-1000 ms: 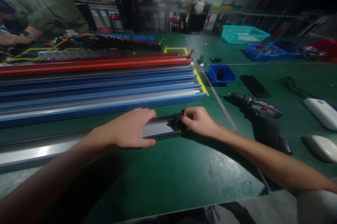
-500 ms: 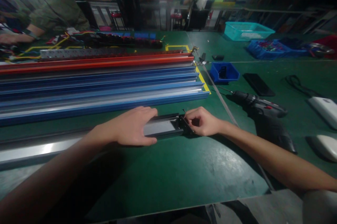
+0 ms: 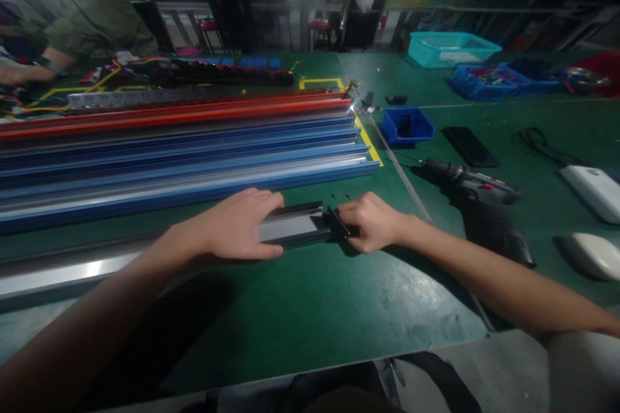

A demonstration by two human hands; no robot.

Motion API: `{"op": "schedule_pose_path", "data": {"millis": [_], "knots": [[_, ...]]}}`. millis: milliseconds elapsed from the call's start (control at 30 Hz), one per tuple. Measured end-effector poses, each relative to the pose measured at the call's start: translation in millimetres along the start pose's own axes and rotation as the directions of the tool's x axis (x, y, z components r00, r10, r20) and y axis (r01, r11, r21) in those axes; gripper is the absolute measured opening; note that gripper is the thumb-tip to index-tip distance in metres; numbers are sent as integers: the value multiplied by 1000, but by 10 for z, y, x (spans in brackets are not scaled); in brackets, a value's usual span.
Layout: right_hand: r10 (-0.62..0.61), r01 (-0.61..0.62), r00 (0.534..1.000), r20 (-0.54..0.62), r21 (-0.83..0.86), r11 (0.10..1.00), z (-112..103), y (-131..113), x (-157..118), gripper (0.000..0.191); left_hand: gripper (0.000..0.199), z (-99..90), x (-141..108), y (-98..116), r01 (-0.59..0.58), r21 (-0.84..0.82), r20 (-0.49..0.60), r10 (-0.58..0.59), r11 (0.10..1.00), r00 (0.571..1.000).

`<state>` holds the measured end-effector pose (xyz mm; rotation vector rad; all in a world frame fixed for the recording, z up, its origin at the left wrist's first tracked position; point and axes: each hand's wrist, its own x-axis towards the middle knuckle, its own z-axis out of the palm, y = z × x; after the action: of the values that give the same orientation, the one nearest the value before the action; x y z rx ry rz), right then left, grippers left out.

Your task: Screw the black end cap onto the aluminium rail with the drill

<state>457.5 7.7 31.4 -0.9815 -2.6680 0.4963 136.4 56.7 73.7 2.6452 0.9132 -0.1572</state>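
A person's two bare hands work over a green table, seen from above; a long silver channel with dark edges lies flat across the near left, its end close to the middle.

The left hand spans the channel just short of that end, thumb along the near edge, fingers over the far edge, holding it across its width; this grip seems meant to stop it sliding or turning.

The right hand has its fingers curled in a narrow pinch on a thin black end piece; the piece is held from its right, apparently so that its flat side faces the channel; whether the two touch cannot be told.

Two small dark screw-like bits lie just beyond the end piece, perhaps put there to be within reach; blue rails lie side by side farther off, roughly parallel to the channel; to the right rest a cordless drill, its bit pointing left, and, farther away, a small blue bin holding dark parts.
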Motion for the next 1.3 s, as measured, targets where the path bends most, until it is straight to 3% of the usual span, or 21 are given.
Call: {"op": "schedule_pose_path", "data": {"millis": [100,367,700,833,1000,1067,1200,1300], "knots": [[17,-17,1000,-6,-69,997,30,-26,6,4,51,-2,-5,-31,-23,29,-10,23,999,1000],[201,-204,979,-37,-226,953,119,-202,105,12,49,8,-22,-117,-76,12,2,76,997,997],[262,-255,965,4,-224,941,156,-384,235,16,49,9,-17,-88,-79,-16,-15,79,997,997],[230,-230,973,-20,-113,966,176,-307,218,9,50,26,-18,-74,-66,-3,-23,65,998,998],[130,-95,986,-104,290,952,164,-132,123,15,50,26,-20,-52,-68,-7,-13,68,998,998],[132,-78,987,-91,441,894,140,-90,81,32,48,16,-22,-38,-67,-10,-6,67,998,998],[190,-142,981,-41,515,845,118,-47,70,102,49,5,-30,-25,-74,-11,3,74,997,997],[175,-131,983,-56,450,883,143,-26,113,100,48,6,-38,-26,-64,-10,-3,64,998,998]]}}
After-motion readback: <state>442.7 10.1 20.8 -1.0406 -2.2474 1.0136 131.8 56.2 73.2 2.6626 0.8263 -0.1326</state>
